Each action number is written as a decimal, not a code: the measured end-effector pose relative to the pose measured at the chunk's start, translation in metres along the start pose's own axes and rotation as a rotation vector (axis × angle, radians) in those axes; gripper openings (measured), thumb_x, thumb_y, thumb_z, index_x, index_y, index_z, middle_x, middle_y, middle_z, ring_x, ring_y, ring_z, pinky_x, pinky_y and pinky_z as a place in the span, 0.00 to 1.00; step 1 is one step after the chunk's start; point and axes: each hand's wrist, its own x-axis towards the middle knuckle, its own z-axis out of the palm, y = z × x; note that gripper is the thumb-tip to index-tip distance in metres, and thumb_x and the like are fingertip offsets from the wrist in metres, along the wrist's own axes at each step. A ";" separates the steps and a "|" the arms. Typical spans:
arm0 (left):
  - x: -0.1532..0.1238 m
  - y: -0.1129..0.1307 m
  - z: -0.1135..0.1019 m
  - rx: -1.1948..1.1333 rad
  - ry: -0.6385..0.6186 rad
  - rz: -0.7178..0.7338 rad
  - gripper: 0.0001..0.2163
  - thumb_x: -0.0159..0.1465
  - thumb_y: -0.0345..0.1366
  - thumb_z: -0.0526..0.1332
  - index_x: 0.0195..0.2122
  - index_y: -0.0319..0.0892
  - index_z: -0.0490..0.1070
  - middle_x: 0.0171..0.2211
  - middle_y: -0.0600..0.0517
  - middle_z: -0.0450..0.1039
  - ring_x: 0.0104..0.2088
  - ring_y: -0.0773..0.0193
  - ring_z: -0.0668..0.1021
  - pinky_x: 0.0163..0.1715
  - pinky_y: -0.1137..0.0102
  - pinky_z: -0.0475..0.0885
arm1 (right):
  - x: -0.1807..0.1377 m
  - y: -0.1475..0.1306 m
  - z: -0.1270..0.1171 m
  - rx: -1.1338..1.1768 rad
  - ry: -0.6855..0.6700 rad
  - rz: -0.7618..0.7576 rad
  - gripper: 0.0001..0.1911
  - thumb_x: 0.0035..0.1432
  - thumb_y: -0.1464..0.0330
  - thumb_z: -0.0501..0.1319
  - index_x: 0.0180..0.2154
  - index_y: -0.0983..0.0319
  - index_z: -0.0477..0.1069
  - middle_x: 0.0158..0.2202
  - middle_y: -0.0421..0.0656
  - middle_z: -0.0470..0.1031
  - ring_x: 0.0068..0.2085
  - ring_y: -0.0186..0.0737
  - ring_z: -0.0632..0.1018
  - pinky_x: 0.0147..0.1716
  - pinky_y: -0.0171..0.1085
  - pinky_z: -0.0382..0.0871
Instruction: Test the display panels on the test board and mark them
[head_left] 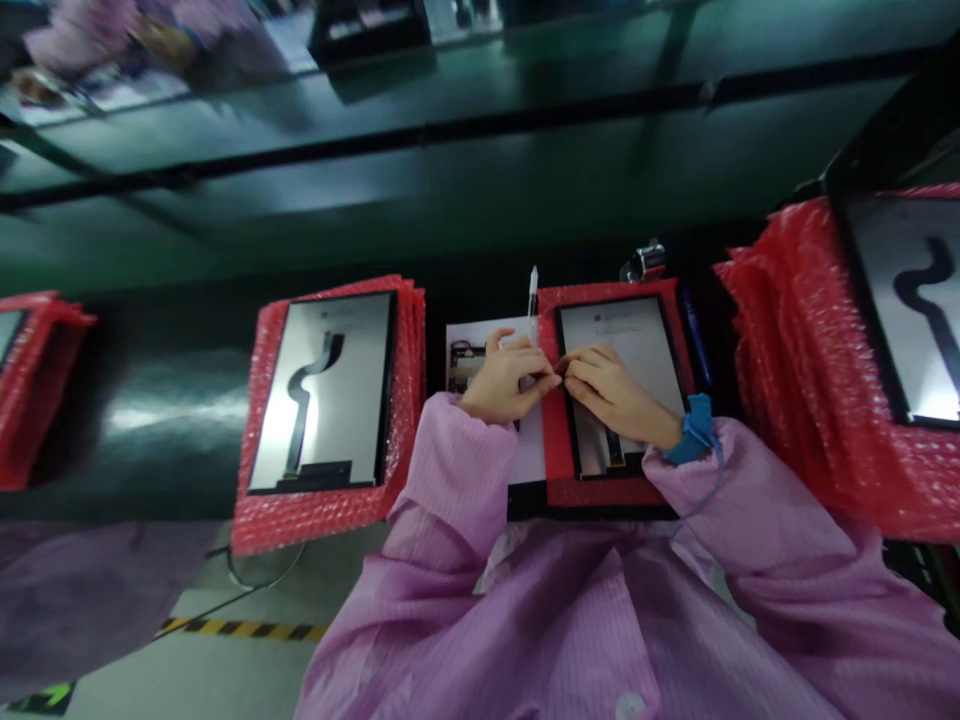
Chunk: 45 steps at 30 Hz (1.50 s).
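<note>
A display panel (pixel 637 340) lies face down on a red bubble-wrap sheet (pixel 555 470) right in front of me. My right hand (pixel 615 395) rests on the panel with its fingers pinched at the panel's left edge. My left hand (pixel 506 380) meets it there, fingers curled and pinched over a white sheet (pixel 465 350) with a printed picture. What the fingertips pinch is too small to make out. A white pen-like tool (pixel 533 290) stands just behind my left hand. A blue wrist strap (pixel 694 430) circles my right wrist.
A second panel with a black flex cable (pixel 322 390) lies on a stack of red bubble wrap (pixel 322 510) to the left. Another panel on red wrap (pixel 907 320) sits at right, more red wrap (pixel 30 380) at far left. A dark green bench (pixel 450 200) stretches behind.
</note>
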 end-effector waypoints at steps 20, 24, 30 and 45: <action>0.003 -0.003 0.012 -0.051 0.174 -0.012 0.09 0.66 0.40 0.63 0.29 0.44 0.75 0.33 0.54 0.80 0.44 0.60 0.78 0.67 0.50 0.48 | 0.000 0.004 0.007 -0.033 0.042 -0.018 0.20 0.75 0.57 0.46 0.40 0.59 0.71 0.45 0.50 0.76 0.50 0.49 0.71 0.55 0.51 0.66; -0.019 0.011 0.011 -0.027 0.552 -0.101 0.12 0.72 0.43 0.56 0.43 0.45 0.76 0.50 0.46 0.77 0.53 0.57 0.76 0.63 0.54 0.61 | -0.002 0.003 0.004 0.049 0.144 -0.050 0.22 0.75 0.54 0.44 0.43 0.59 0.71 0.47 0.49 0.76 0.51 0.47 0.73 0.56 0.50 0.66; -0.084 0.026 0.046 0.247 0.814 -0.450 0.11 0.71 0.38 0.56 0.50 0.41 0.72 0.54 0.39 0.70 0.55 0.50 0.73 0.58 0.53 0.69 | -0.008 0.010 -0.006 -0.022 0.367 -0.051 0.22 0.75 0.54 0.45 0.48 0.59 0.71 0.48 0.48 0.76 0.52 0.48 0.74 0.56 0.50 0.65; -0.100 0.029 0.077 0.408 0.438 -0.443 0.19 0.73 0.37 0.53 0.62 0.48 0.74 0.66 0.37 0.59 0.63 0.44 0.65 0.64 0.45 0.64 | -0.005 0.017 -0.015 -0.076 0.469 0.063 0.16 0.72 0.57 0.49 0.43 0.58 0.71 0.45 0.49 0.77 0.48 0.50 0.74 0.54 0.53 0.70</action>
